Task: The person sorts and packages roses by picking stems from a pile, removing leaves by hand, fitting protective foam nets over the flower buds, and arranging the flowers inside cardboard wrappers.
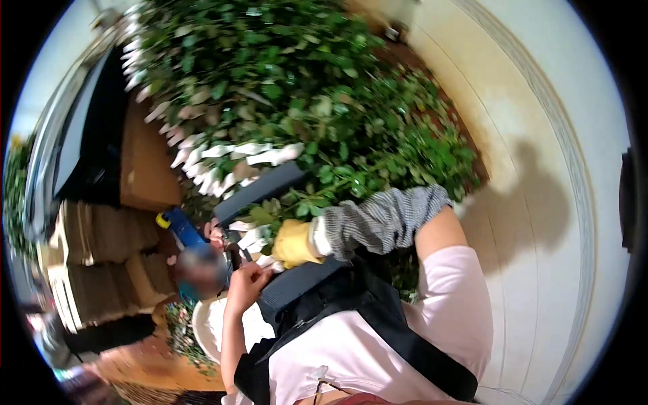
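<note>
My left hand (pixel 247 286), bare, has its fingers pinched at the white-covered head of a flower (pixel 274 264). Beside it, my right hand (pixel 297 244) wears a yellow glove and is closed around leafy flower stems (pixel 264 214); the grip itself is hidden by the glove. A grey knitted sleeve (pixel 381 223) covers that forearm. Both hands are between two dark grey ribbed bars, one farther off (pixel 260 194) and one close to my body (pixel 300 285). More white-covered flower heads (pixel 246 239) show just left of the glove.
A large pile of leafy stems (pixel 270 81) with white-covered heads lies ahead. To the left are a cardboard box (pixel 145 162), stacked cardboard (pixel 101 263), a blue object with a yellow end (pixel 183 228) and another person. A white round container (pixel 209 331) stands lower left; a pale wall (pixel 499 135) rises right.
</note>
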The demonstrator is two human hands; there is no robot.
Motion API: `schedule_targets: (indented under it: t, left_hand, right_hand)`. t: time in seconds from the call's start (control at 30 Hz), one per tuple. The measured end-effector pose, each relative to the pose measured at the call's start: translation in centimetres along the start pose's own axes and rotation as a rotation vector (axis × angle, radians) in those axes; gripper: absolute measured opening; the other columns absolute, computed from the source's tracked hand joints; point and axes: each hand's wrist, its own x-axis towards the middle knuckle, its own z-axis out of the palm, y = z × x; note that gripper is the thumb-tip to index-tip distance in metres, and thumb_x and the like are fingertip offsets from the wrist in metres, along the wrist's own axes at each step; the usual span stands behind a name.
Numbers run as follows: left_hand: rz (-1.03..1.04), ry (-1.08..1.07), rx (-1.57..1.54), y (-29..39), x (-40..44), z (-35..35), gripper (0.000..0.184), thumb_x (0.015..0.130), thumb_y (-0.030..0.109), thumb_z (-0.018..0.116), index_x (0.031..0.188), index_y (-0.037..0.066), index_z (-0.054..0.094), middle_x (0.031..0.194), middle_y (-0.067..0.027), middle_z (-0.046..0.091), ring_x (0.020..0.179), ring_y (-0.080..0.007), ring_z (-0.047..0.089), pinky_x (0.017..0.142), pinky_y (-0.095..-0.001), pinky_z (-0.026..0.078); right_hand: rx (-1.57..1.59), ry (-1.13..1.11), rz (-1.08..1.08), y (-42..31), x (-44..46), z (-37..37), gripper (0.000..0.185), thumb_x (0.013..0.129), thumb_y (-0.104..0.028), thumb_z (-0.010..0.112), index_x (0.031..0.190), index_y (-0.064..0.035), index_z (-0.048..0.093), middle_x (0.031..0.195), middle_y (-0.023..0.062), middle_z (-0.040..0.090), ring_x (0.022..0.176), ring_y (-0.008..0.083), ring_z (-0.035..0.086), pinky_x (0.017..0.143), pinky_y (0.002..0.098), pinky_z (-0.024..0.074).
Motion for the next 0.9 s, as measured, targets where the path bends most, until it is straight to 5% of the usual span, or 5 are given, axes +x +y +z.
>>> schedule_targets:
  t: [0.17, 0.33, 0.47, 0.53, 0.9]
  left_hand:
    - [0.018, 0.068, -0.602, -1.5, -2.0, -1.4, 0.021, 0.093, 0.01, 0.064, 0.074, 0.003, 0.059, 0.075, 0.0013, 0.055, 0.07, -0.0098, 0.05, 0.064, -0.0259, 0.041]
    - [0.144, 0.697, -0.204, 0.4, -3.4, -5.0, 0.009, 0.094, -0.001, 0.048, 0.091, 0.003, 0.055, 0.099, -0.0019, 0.055, 0.082, -0.0127, 0.047, 0.075, -0.0261, 0.038]
    - [-0.185, 0.363, -0.294, 0.1, -1.7, -2.8, 0.027, 0.096, 0.021, 0.067, 0.095, -0.001, 0.053, 0.078, -0.0103, 0.059, 0.073, -0.017, 0.058, 0.066, -0.0307, 0.046]
    - [-0.186, 0.19, 0.059, 2.6, 0.0, -2.3, 0.035, 0.089, 0.034, 0.074, 0.092, 0.001, 0.061, 0.086, -0.0223, 0.068, 0.084, -0.0401, 0.067, 0.069, -0.0402, 0.051]
    - [-0.062, 0.67, -0.412, -2.2, -3.1, -5.4, 0.014, 0.09, 0.004, 0.057, 0.079, -0.002, 0.062, 0.081, -0.0043, 0.058, 0.073, -0.0105, 0.052, 0.063, -0.0244, 0.04]
  right_hand:
    - [-0.207, -0.091, -0.042, -0.3, -1.4, -0.6, 0.049, 0.041, -0.02, 0.09, 0.086, -0.0151, 0.069, 0.083, 0.0067, 0.073, 0.084, 0.0259, 0.072, 0.069, 0.0422, 0.0506]
    - [0.266, 0.185, -0.136, 1.9, -2.3, -1.5, 0.015, 0.086, -0.027, 0.07, 0.09, -0.0127, 0.071, 0.081, 0.0109, 0.071, 0.079, 0.0289, 0.07, 0.069, 0.0458, 0.0526]
    - [-0.029, 0.181, 0.13, 1.1, -1.8, -2.0, 0.029, 0.085, -0.04, 0.071, 0.082, -0.0114, 0.068, 0.072, 0.0097, 0.068, 0.069, 0.0284, 0.07, 0.068, 0.0436, 0.0542]
    - [-0.166, 0.134, 0.052, 2.6, -0.4, 1.3, 0.032, 0.086, -0.042, 0.07, 0.084, -0.0108, 0.068, 0.072, 0.0092, 0.069, 0.07, 0.0275, 0.07, 0.068, 0.0433, 0.0544]
    - [-0.238, 0.148, 0.04, 1.8, -1.8, 2.4, 0.021, 0.088, -0.031, 0.07, 0.089, -0.0107, 0.068, 0.079, 0.0073, 0.068, 0.069, 0.0276, 0.062, 0.069, 0.0426, 0.0472]
